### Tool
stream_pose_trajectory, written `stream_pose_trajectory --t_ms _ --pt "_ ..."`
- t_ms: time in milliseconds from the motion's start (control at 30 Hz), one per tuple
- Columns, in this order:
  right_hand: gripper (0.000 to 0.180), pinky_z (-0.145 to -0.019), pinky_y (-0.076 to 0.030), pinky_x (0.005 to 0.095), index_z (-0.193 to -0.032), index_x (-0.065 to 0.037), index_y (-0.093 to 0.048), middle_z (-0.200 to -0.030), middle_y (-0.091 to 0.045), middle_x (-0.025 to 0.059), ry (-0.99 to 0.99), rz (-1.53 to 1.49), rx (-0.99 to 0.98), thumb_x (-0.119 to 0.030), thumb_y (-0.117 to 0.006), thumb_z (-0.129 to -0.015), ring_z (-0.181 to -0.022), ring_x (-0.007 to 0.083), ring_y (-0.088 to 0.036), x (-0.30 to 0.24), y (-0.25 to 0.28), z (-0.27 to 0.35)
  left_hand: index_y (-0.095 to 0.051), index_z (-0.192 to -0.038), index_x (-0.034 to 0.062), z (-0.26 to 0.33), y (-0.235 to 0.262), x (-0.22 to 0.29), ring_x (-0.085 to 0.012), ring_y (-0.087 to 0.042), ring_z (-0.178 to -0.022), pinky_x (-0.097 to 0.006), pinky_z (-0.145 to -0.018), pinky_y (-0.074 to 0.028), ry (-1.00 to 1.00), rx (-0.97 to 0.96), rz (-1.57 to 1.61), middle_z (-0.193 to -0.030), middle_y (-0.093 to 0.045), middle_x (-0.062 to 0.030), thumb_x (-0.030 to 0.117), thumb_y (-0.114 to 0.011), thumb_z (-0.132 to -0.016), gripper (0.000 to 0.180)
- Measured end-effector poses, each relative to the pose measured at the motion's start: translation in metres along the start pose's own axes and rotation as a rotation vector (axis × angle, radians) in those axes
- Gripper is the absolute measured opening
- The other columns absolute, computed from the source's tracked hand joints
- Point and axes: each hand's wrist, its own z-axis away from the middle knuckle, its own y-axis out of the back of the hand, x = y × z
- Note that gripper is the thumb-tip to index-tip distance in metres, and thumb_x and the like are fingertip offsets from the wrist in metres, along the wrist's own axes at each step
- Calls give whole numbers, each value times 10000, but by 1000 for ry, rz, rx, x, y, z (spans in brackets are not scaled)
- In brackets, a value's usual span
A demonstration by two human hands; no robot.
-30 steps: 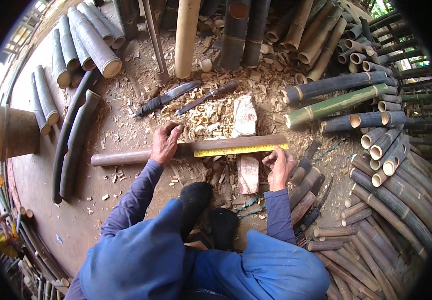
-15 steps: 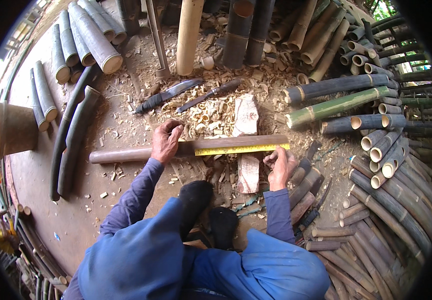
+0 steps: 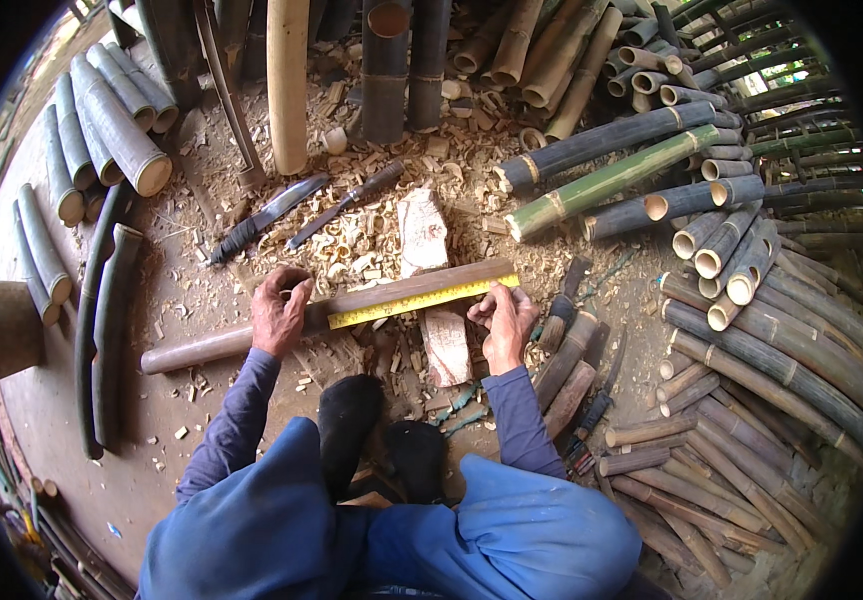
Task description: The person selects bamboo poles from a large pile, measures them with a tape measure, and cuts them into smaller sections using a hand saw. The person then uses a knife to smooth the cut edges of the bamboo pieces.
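A brown bamboo pole (image 3: pixel 197 346) lies slantwise before me, its right part across a pale wooden block (image 3: pixel 447 350). Along the pole's near side runs a yellow measuring tape (image 3: pixel 422 302). My left hand (image 3: pixel 280 312) is closed over the pole, just left of the tape, with thumb and forefinger drawn together. At the tape's right end, my right hand (image 3: pixel 508 325) pinches it against the pole with curled fingers. Beyond the pole, a dark-handled machete (image 3: pixel 270 215) and a narrower knife (image 3: pixel 345 205) rest among wood shavings.
Cut bamboo lengths (image 3: pixel 742 330) are heaped at the right, with a green one (image 3: pixel 612 182) among them. Two curved dark pieces (image 3: pixel 114 330) lie left, near a bucket (image 3: pixel 2 335). Upright bamboo (image 3: pixel 288 90) stands at the far side. Wood chips cover the ground.
The view has shifted, so the scene sits further left. The pole now slants more, its right end higher. Both hands keep their places on the pole and the tape.
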Motion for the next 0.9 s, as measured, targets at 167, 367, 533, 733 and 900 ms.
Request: stream_pose_trajectory --t_ms 167,367,533,733,900 --pt "183 -465 -557 312 -823 -42 -604 -622 -586 26 7 5 -19 -129 -662 -973 -496 173 -632 4 0 2 -716 -1010 -3 1 -1 -2 -189 -707 -816 -334 -775 -559 18 6 33 -889 -743 -125 185 -664 -943 207" --pt "164 -480 -565 327 -825 -36 -604 -624 -586 34 -15 -28 -42 -100 -640 -972 -506 178 -628 6 -3 2 -715 -1007 -15 2 7 6 -193 -706 -822 -335 -790 -556 23 -15 -6 -894 -739 -135 164 -657 -928 204" --pt "179 -469 -570 347 -810 -28 -607 -628 -590 38 -9 -15 -12 -100 -649 -968 -506 189 -635 4 -2 -1 -719 -1052 -19 -2 -3 16 -299 -698 -1000 -411 -938 -531 -98 -109 -133 -1036 -734 -179 249 -696 -881 318" --pt "198 -478 -581 344 -798 -39 -603 -636 -575 29 14 23 -8 -123 -647 -972 -507 180 -635 6 -5 -3 -663 -1198 19 15 -31 47 -354 -643 -1132 -466 -997 -491 -60 -283 -381 -1188 -696 -195 462 -678 -875 548" --pt "200 -492 -574 340 -794 -40 -593 -641 -563 26 23 53 -22 -120 -639 -972 -513 172 -621 -3 -8 3 -668 -1185 43 23 -38 44 -375 -653 -1097 -470 -958 -503 -100 -245 -367 -1129 -716 -177 406 -702 -844 499"
